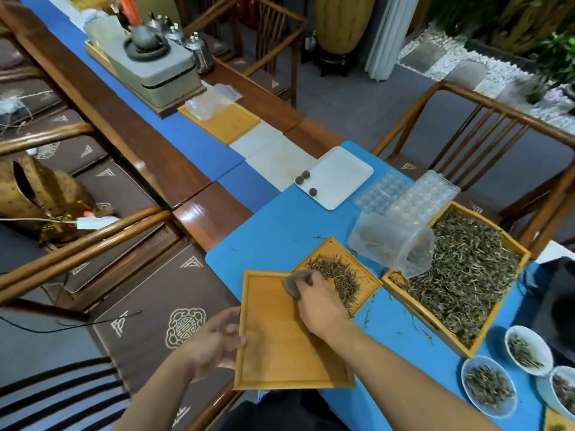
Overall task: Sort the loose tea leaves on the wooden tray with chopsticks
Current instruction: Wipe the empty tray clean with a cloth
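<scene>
Right hand has a clenched grip on a grey cloth over the wooden tray; left hand released.

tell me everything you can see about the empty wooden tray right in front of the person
The empty wooden tray is a flat, square, light honey-coloured board with a low raised rim, bamboo by the look of it. It lies on the blue mat at the table's near edge, its far right corner overlapping a smaller tray of tea leaves. The left hand steadies its left rim, fingers loosely spread. The right hand presses a grey cloth onto its far end. No chopsticks visible.
</scene>
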